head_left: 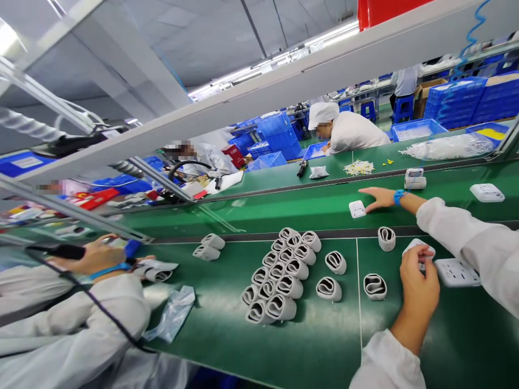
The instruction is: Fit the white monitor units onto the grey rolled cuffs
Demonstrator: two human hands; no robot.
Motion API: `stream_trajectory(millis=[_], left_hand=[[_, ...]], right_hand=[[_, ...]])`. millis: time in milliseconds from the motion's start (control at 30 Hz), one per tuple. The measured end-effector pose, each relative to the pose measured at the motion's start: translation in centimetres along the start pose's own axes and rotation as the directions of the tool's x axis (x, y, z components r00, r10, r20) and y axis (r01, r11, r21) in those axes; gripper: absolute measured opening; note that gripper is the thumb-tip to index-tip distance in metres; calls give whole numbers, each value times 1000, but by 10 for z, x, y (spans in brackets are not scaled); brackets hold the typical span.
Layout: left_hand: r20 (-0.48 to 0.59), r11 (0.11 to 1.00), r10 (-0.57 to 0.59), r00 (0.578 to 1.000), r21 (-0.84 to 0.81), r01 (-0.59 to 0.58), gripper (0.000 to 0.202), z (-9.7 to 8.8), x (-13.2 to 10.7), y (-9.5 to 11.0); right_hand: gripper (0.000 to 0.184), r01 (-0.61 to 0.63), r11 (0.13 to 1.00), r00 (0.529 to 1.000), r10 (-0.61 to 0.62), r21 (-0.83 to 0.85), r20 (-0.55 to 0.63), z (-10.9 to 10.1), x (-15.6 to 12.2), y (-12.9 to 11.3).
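My left hand is closed around a white coiled cable bundle, held just above the green table. A white power strip lies right beside it. My right hand, with a blue wristband, reaches out over the green belt. Its fingers are stretched flat and its fingertips touch a small white socket block. Several more coiled bundles stand packed together in the middle of the table. Single bundles lie nearer my left hand.
A co-worker's hands at the left hold a tool and a bundle, with a clear bag next to them. More white blocks ride on the belt. Across it sit people in white. Blue crates are stacked behind.
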State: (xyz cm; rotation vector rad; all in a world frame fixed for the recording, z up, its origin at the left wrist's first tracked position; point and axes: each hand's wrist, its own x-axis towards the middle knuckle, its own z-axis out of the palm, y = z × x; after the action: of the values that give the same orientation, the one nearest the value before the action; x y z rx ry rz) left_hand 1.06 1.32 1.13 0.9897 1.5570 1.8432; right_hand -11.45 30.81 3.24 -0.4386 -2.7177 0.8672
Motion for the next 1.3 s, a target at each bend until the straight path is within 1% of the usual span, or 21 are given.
stream_trajectory(millis=[67, 133, 200, 267, 333, 367, 433, 500, 567, 600, 633, 700, 733, 800, 867, 900, 933, 1000, 1067, 1200, 1300], left_hand=[[-16, 1000, 13, 1000, 23, -12, 32, -1, 0, 2], [-31, 998, 25, 999, 51, -23, 30, -2, 0, 5], [-49, 999, 21, 999, 47, -19, 26, -3, 0, 8], [-65, 999, -23, 998, -35, 20, 23, -3, 1, 9], [-57, 971, -115, 992, -216, 100, 21, -1, 4, 9], [-41, 931, -173, 984, -333, 150, 26, 0, 5, 9], [23, 785, -280, 960, -570, 242, 44, 1, 8, 9], [121, 590, -341, 932, -744, 312, 61, 2, 10, 12], [214, 438, -349, 912, -824, 360, 71, 3, 10, 17], [252, 394, -339, 906, -837, 380, 71, 3, 10, 19], [284, 369, -331, 900, -839, 400, 70, 3, 9, 21], [326, 343, -343, 881, -829, 440, 63, 4, 8, 23], [335, 333, -368, 868, -824, 459, 59, 4, 8, 23], [335, 314, -432, 838, -815, 487, 51, 5, 8, 22], [332, 314, -455, 826, -808, 498, 48, 5, 8, 22], [333, 321, -454, 826, -804, 501, 49, 4, 9, 22], [333, 330, -453, 827, -799, 503, 50, 4, 10, 22], [317, 339, -469, 825, -797, 499, 50, 2, 12, 22], [288, 342, -500, 817, -801, 492, 49, 0, 14, 22], [228, 374, -491, 840, -816, 441, 47, -1, 15, 20], [236, 394, -456, 858, -810, 433, 46, 1, 13, 16]], right_hand=[[96, 107, 994, 981, -100, -35, 165, 32, 15, -20], [88, 164, 981, 965, -137, -107, 222, 50, 22, -35], [85, 165, 974, 969, -130, -155, 212, 49, 18, -44], [87, 121, 983, 983, -99, -135, 156, 31, 2, -49], [87, 64, 998, 996, -63, -18, 67, 1, -28, -54], [86, 51, 996, 998, -53, 75, 25, -17, -49, -58], [85, 41, 960, 998, -50, 276, 27, -50, -100, -68], [86, 47, 943, 997, -62, 330, 35, -75, -154, -79], [82, 45, 955, 994, -74, 294, 87, -87, -201, -91], [81, 46, 961, 989, -82, 273, 123, -89, -220, -96], [81, 49, 966, 983, -91, 253, 159, -88, -235, -100], [83, 55, 969, 973, -106, 243, 204, -81, -250, -105], [81, 49, 964, 975, -102, 260, 198, -76, -252, -106], [71, 10, 941, 993, -49, 338, 108, -67, -243, -104], [63, -34, 906, 999, 42, 422, -10, -57, -225, -96], [64, -53, 892, 996, 80, 449, -41, -51, -213, -92], [70, -73, 885, 995, 96, 461, -26, -44, -201, -86], [89, -126, 875, 991, 93, 467, 93, -29, -179, -75], [97, -153, 853, 979, 63, 499, 193, -15, -162, -67], [89, -158, 812, 969, 19, 562, 245, -2, -144, -62], [77, -143, 854, 957, -9, 499, 291, -4, -140, -67]])
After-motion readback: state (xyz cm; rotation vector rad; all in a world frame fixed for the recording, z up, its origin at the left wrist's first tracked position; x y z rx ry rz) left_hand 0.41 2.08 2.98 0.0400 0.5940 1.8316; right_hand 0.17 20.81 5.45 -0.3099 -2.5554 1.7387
